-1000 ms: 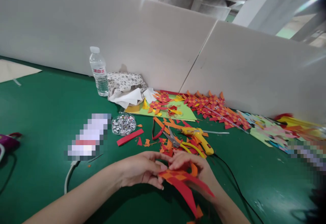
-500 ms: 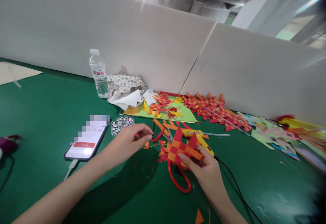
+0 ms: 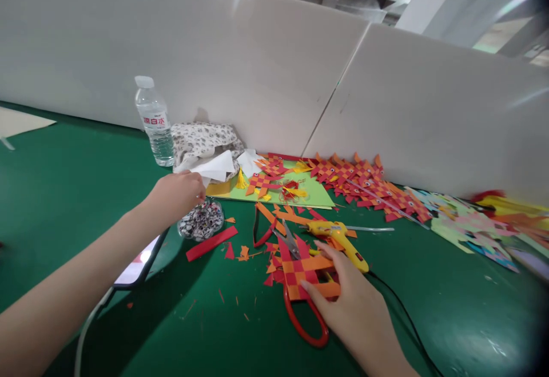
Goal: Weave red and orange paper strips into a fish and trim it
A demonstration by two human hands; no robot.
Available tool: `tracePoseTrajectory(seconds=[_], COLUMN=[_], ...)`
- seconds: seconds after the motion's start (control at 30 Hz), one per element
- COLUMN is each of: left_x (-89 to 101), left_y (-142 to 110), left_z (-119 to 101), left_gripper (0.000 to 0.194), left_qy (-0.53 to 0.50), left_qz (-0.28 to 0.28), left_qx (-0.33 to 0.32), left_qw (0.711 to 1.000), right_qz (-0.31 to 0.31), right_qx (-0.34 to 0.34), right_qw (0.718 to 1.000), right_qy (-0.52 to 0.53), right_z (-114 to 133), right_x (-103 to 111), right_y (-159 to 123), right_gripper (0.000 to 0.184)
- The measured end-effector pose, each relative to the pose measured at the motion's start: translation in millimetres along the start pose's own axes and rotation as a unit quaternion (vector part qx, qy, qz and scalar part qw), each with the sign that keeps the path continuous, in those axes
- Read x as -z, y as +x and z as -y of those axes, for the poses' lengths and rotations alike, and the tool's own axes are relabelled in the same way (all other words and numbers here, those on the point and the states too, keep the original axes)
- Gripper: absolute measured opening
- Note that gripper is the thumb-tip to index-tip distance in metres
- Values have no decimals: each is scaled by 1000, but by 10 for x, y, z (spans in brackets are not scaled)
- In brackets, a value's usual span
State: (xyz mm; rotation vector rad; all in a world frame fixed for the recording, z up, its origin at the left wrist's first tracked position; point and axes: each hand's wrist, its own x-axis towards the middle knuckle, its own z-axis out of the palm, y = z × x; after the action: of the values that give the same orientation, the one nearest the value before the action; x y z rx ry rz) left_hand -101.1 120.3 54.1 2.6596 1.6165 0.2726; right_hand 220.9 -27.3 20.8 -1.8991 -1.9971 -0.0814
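My right hand (image 3: 349,294) grips a woven red and orange paper fish (image 3: 295,274), thumb on top, fingers partly behind it. Beneath the fish lie scissors with red handles (image 3: 306,328), blades (image 3: 289,239) pointing away. My left hand (image 3: 182,191) hovers over a clear dish of googly eyes (image 3: 201,221), close to the white tissue (image 3: 217,165). Its fingers are bunched together, and their tips are hidden, so anything between them cannot be seen. A red strip (image 3: 212,243) rests on the green table beside the dish. Just beyond the right hand is a yellow glue gun (image 3: 338,231).
A water bottle (image 3: 156,125) and a patterned tissue pouch (image 3: 203,139) stand by the white partition (image 3: 240,68). Several woven fish (image 3: 364,179) are heaped at the back. A phone (image 3: 137,265) lies under my left forearm. The glue gun's black cord (image 3: 405,314) runs to the front right.
My left hand has moved left and away from me, from the paper scraps to the dish, uncovering the red strip. My right hand has lowered slightly with the woven fish.
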Motion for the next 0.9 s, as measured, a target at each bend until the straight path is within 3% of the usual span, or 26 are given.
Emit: tracePoseTrajectory(seconds=[0.13,0.3,0.9], left_x=[27,-13,-62], left_y=[110,226,187], left_z=[-153,-241,-211], left_gripper=[20,14,14], left_qy=[60,66,52], left_qz=[36,52,54], left_qx=[-9,-12,1], left_qw=[998,996,997], right_qz=[-49,-85,-86], right_qx=[50,81,98], right_qw=[997,993,987], right_qy=[-12,11,94], right_z=[19,29,156], right_x=[17,28,123], right_y=[-10,-9,-34], right_gripper=[36,25,6])
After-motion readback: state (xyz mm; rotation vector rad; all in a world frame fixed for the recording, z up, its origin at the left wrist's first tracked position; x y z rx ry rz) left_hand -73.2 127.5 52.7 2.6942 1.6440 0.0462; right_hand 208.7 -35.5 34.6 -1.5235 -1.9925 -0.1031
